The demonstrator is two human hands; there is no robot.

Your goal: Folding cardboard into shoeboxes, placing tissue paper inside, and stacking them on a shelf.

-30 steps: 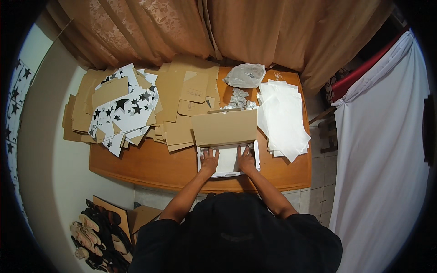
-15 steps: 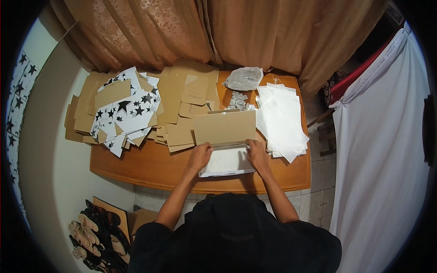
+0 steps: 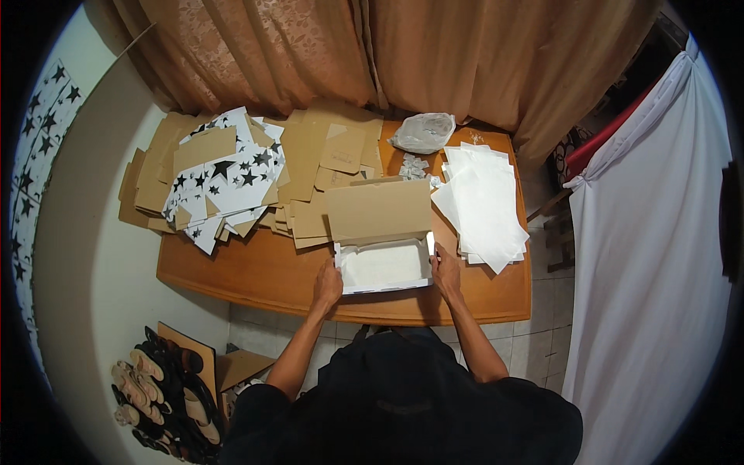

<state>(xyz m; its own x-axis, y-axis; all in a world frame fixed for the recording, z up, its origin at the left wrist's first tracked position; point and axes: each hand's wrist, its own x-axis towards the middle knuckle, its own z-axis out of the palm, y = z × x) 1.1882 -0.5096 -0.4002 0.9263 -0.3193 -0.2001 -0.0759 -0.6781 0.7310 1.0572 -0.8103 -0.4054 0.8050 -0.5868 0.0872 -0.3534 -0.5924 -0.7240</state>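
A cardboard box stands at the table's near edge with its brown-lined lid raised at the back. White paper covers its inside. My left hand is closed on the box's left side wall, and my right hand grips the right one. Both hands' fingertips are partly hidden. Behind the lid lie several small grey-white packets. To the right of the box is a loose stack of white paper sheets.
Flat cardboard pieces and star-printed sheets are piled on the left of the wooden table. A clear plastic bag sits at the back. Shoes stand at lower left; a white cloth hangs at right.
Both hands have moved from the lid's lower corners down to the box's side walls. The box's inside and side walls now show more fully. The whole view has shifted slightly.
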